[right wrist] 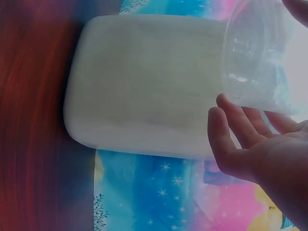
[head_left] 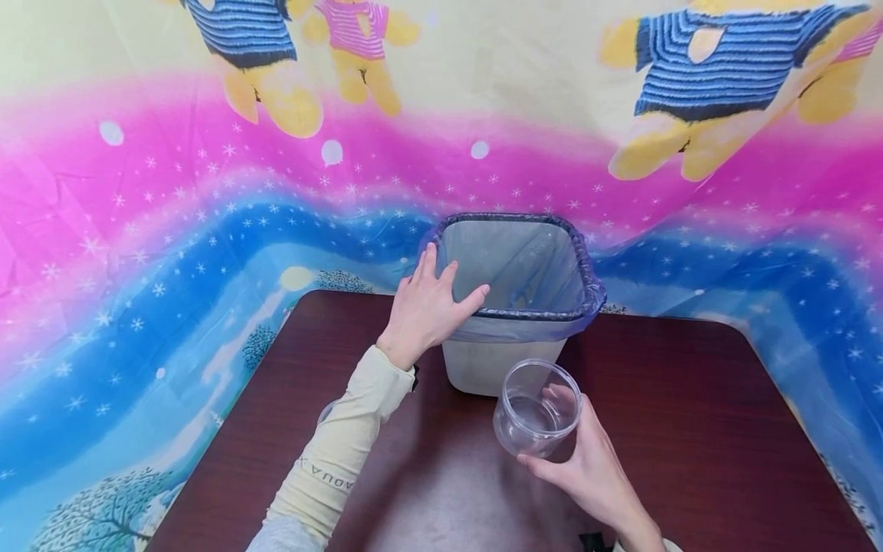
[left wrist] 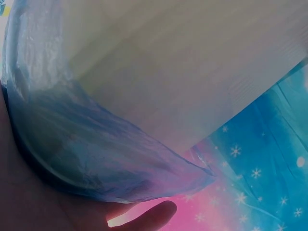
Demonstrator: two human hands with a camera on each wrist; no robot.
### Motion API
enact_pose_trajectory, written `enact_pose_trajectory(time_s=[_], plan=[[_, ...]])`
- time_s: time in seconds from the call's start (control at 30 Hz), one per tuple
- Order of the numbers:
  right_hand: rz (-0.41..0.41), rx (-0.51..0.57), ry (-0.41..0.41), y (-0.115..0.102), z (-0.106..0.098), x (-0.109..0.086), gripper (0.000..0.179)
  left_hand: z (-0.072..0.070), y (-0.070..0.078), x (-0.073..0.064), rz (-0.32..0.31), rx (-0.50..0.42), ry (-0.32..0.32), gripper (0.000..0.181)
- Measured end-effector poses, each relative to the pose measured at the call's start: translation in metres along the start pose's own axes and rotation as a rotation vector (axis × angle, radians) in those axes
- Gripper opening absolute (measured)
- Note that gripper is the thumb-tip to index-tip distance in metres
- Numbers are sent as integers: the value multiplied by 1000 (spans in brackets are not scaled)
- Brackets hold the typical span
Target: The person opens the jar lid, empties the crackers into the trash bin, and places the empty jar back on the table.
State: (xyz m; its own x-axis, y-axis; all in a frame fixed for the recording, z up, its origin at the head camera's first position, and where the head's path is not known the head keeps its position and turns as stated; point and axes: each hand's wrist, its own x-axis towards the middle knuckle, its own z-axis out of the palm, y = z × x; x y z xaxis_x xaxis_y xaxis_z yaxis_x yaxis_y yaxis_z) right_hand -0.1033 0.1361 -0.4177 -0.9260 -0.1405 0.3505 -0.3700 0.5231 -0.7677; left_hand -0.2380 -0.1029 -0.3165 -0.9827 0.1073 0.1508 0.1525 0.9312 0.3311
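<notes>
A pale trash bin [head_left: 507, 360] stands on the table, lined with a thin bluish-purple bag [head_left: 586, 307] folded over its rim. My left hand [head_left: 431, 307] lies at the bin's left rim with its fingers spread straight, and the liner [left wrist: 96, 159] bulges beside it in the left wrist view. In front of the bin, my right hand [head_left: 596, 456] grips a clear plastic jar [head_left: 534, 418], thumb on the near side and fingers round the far right. The jar has no lid on and tilts toward me. In the right wrist view the jar [right wrist: 248, 57] overlaps the bin.
A dark reddish-brown table [head_left: 690, 414] spreads under the bin. Behind my left sleeve [head_left: 345, 429] the edge of another clear round thing [head_left: 327, 412] peeks out. A patterned cloth [head_left: 172, 230] with bears and snowflakes hangs round the back and sides.
</notes>
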Motion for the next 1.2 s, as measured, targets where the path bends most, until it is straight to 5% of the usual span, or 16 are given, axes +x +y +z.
enact_pose_trajectory(time_s=[1.2], plan=[[22,-21,-30,14,21,-9,96,0,-1,0,-1,-12,4,84]])
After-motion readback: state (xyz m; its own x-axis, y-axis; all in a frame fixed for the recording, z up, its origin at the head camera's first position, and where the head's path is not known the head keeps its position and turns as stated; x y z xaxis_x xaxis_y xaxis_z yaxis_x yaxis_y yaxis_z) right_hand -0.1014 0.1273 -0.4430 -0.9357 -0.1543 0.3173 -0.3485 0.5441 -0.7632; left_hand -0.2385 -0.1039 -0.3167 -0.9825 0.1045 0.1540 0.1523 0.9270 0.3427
